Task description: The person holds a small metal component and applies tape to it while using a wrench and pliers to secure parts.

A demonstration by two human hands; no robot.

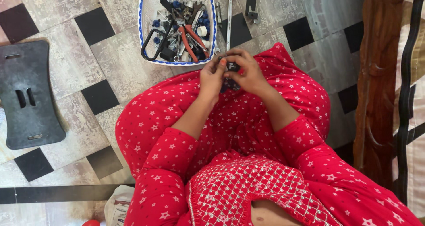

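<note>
The person sits on the floor [119, 62] and holds a small dark part [231, 69] over the lap, just in front of the white basket [148, 13] of tools. It seems wise to grip it firmly and keep it low. The left hand [211, 77] and the right hand [248, 71] meet, wrists bent in, and both sets of fingers pinch the part.

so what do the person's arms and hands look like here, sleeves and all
Both arms wear bright red sleeves dotted with small white stars, ending above the elbow, so the forearms are bare. The left hand has orange-painted nails; the right hand shows no ring or bracelet that can be made out.
</note>
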